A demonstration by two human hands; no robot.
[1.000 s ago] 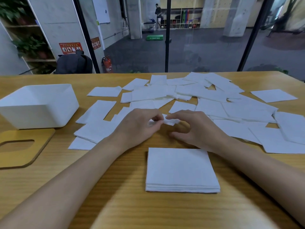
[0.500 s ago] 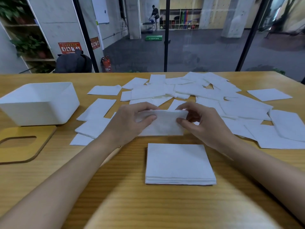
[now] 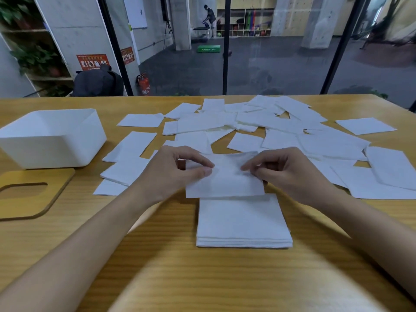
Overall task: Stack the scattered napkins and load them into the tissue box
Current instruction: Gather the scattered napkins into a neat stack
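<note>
One white napkin [image 3: 225, 181] hangs in the air between my two hands, just beyond the far edge of the neat napkin stack [image 3: 243, 221] in front of me. My left hand [image 3: 173, 170] pinches its left side and my right hand [image 3: 286, 170] pinches its right side. Several loose white napkins [image 3: 281, 124] lie scattered over the middle and right of the wooden table. The white tissue box [image 3: 51, 140] stands open at the left, with nothing visible inside it.
The box's wooden lid [image 3: 33, 194] with an oval slot lies flat in front of the box. More napkins [image 3: 126, 170] lie between the box and my left hand. Behind the table's far edge [image 3: 67, 99] is a glass wall.
Both hands picked a napkin up from the scattered pile and have brought it toward me, now just above the stack's far edge.
</note>
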